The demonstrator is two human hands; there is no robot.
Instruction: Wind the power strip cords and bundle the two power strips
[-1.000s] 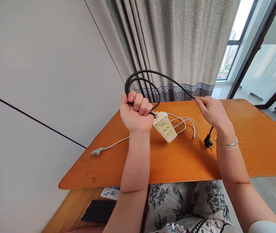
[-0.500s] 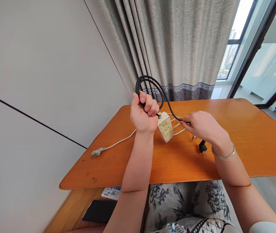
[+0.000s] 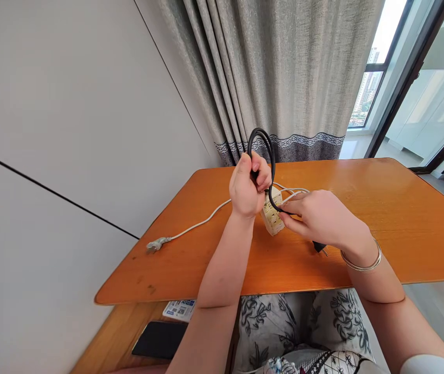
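My left hand (image 3: 247,187) is closed in a fist round coiled loops of a black cable (image 3: 265,143), held up over the orange table (image 3: 381,218). My right hand (image 3: 319,218) pinches the same black cable lower down, close to the left hand. The cable's black plug (image 3: 320,248) peeks out beneath my right hand. Between the hands a white power strip (image 3: 272,217) lies on the table, partly hidden. Its white cord (image 3: 202,222) runs left to a white plug (image 3: 155,243).
A grey curtain (image 3: 284,72) hangs behind the table, with a window (image 3: 378,62) to the right and a pale wall on the left. On a lower wooden surface at bottom left lie a black phone (image 3: 158,338) and a printed card (image 3: 179,309).
The black cable loop has shrunk as it was gathered in. My right hand moved left and down toward the left hand. The black plug slid left across the table.
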